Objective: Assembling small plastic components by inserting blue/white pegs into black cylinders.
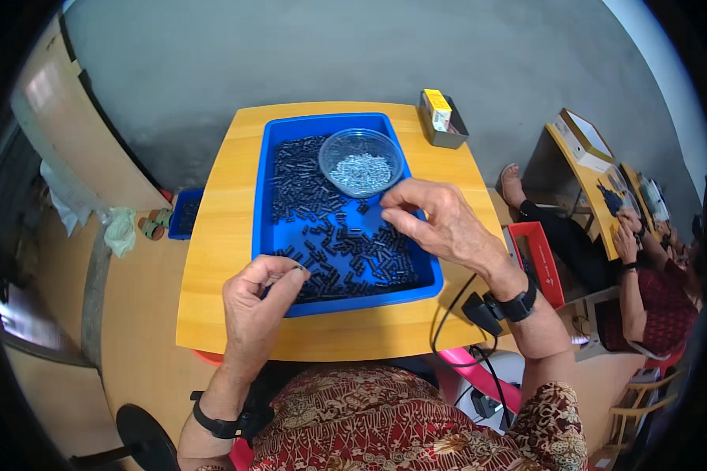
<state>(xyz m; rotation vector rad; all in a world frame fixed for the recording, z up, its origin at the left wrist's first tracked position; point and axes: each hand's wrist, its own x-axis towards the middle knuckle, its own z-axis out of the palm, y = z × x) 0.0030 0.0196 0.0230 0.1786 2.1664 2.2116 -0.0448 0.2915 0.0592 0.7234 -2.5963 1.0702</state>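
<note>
A blue tray (346, 302) holds many small black tube-like parts (306, 177), heaped in its far left and scattered nearer me. Inside its far right corner stands a clear round plastic bowl (339, 145) with small shiny silver metal pieces (363, 170). Over the tray's near left corner, my left hand (261, 294) pinches a small dark part between thumb and forefinger. My right hand (441, 220) hovers over the tray's right side, just below the bowl. Its thumb and forefinger are drawn close together, and whatever is between them is too small to make out.
The tray sits on a yellow wooden table (216, 259). A grey box (450, 139) with a yellow carton stands at the far right corner. A black cable hangs by my right wrist. Right of the table are a red box (543, 263) and another person working at a second table (593, 192).
</note>
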